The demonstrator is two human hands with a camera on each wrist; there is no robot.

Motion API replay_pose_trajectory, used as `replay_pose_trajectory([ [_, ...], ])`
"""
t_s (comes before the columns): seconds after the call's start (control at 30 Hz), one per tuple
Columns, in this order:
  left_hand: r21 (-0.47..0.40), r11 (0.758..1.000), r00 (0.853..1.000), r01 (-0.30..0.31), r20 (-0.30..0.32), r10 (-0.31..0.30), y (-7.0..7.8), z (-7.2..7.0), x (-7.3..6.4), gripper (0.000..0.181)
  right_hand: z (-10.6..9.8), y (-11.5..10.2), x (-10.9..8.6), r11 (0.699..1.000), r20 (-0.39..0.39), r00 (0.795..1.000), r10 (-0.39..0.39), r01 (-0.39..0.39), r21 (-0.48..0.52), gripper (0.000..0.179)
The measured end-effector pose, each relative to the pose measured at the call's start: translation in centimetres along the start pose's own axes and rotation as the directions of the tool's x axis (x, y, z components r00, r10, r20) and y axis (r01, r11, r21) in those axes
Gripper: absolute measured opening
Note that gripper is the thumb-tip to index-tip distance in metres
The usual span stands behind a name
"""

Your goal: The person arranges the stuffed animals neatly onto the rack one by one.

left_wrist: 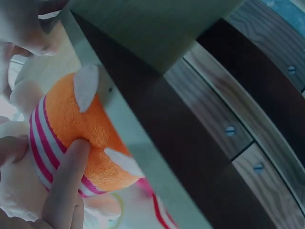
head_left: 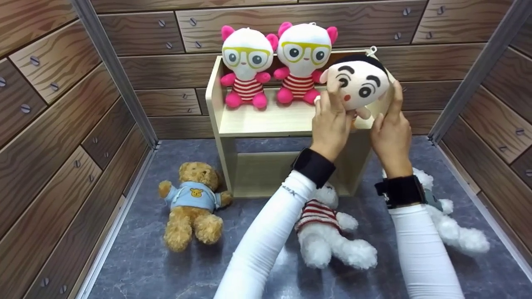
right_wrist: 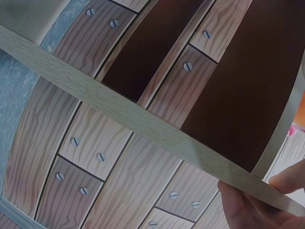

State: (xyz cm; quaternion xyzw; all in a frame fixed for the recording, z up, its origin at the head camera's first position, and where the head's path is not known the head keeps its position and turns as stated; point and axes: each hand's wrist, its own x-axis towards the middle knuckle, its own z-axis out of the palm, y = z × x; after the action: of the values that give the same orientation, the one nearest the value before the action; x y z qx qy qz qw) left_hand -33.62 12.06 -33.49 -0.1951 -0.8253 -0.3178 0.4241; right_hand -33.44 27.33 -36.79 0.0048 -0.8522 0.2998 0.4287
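Observation:
On the upper board of a small pale wooden shelf (head_left: 259, 124) sits a boy doll (head_left: 365, 79) with black hair, its head tilted. My left hand (head_left: 330, 131) presses the doll's front with extended fingers; in the left wrist view one finger pushes into the orange shorts (left_wrist: 102, 152), near the striped band. My right hand (head_left: 390, 139) grips the shelf's right side panel (right_wrist: 143, 119), thumb inside and fingers outside. Two pink-and-white plush toys with yellow glasses, one at left (head_left: 247, 60) and one beside the doll (head_left: 306, 54), sit on the same board.
A brown teddy bear (head_left: 195, 199) in a blue top lies on the grey floor, left of the shelf. A white plush (head_left: 320, 232) in a striped top lies in front, partly under my left arm. Another white plush (head_left: 453, 228) is behind my right arm. Wood-patterned walls surround the floor.

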Motion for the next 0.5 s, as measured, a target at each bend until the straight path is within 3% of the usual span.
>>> replay_pose_trajectory([
  [0.17, 0.002, 1.000, 0.999, 0.009, 0.053, -0.009, 0.3, 1.1, 0.8, 0.087, -0.1, 0.0, 0.1, 1.000, -0.010, 1.000, -0.011, 0.011, -0.005, 0.079],
  [0.33, -0.001, 1.000, 0.999, -0.007, 0.048, 0.007, 0.3, 2.3, 1.4, 0.078, -0.1, -0.1, -0.1, 1.000, -0.013, 1.000, 0.008, -0.008, -0.009, 0.077],
  [0.5, 0.113, 0.994, 0.995, -0.011, 0.103, -0.001, 0.2, 2.4, 1.5, 0.060, -0.1, -0.3, -0.1, 1.000, 0.007, 1.000, 0.027, -0.027, -0.002, 0.077],
])
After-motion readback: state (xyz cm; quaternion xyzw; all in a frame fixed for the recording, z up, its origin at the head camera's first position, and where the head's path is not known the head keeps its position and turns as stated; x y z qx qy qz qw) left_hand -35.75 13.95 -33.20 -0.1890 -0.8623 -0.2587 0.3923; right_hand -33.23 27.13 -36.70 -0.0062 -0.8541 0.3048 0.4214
